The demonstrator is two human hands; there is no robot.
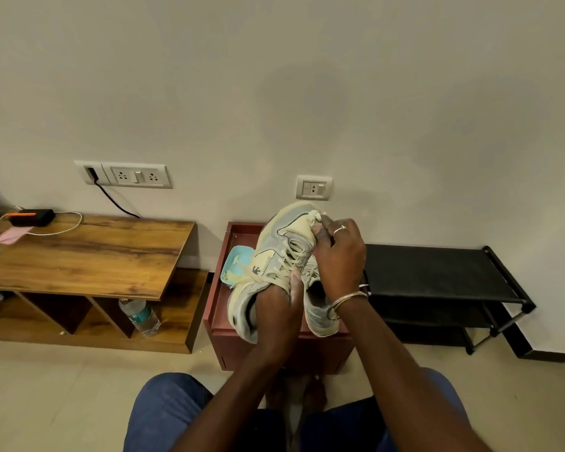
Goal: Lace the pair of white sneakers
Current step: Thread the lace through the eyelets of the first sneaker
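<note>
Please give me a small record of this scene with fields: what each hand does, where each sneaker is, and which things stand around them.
left hand: grips the heel end of the held sneaker
right hand: pinches the lace by the toe
held sneaker: tilted, toe up, partly laced
second sneaker: lies on the red box, behind the right wrist
teal dish: in the box, behind the held sneaker
table: left of the box
rack: right of the box
</note>
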